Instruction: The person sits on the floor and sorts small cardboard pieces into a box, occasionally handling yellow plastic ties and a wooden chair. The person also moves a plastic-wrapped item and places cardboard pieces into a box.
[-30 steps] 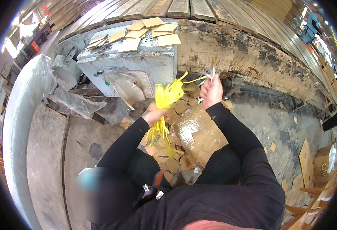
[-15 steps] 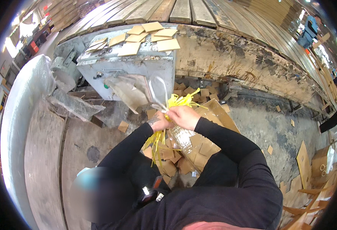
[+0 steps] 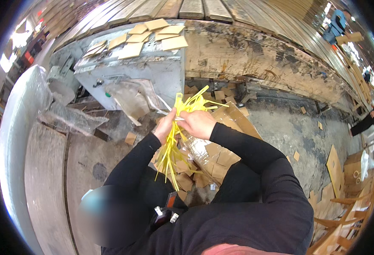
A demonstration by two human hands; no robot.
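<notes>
Between my hands is a bundle of thin yellow plastic strips, with one end fanned out above my fingers and the long loose ends hanging below. My left hand is closed around the middle from the left. From the other side my right hand pinches the same spot, its fingers partly hidden. A white strip runs to the bundle at my fingers. Beneath the hands lies an open cardboard box lined with shiny tape, with several small cardboard squares in and around it.
A grey metal cabinet stands ahead, with several cardboard pieces on top and a plastic sleeve hanging on its front. Beside it runs a long wooden platform. A plastic-wrapped roll is at left. Another person is far right.
Both hands have moved slightly left and up with the bundle. My left hand has turned more upright, and more of the hanging yellow ends shows. The view has shifted a little.
</notes>
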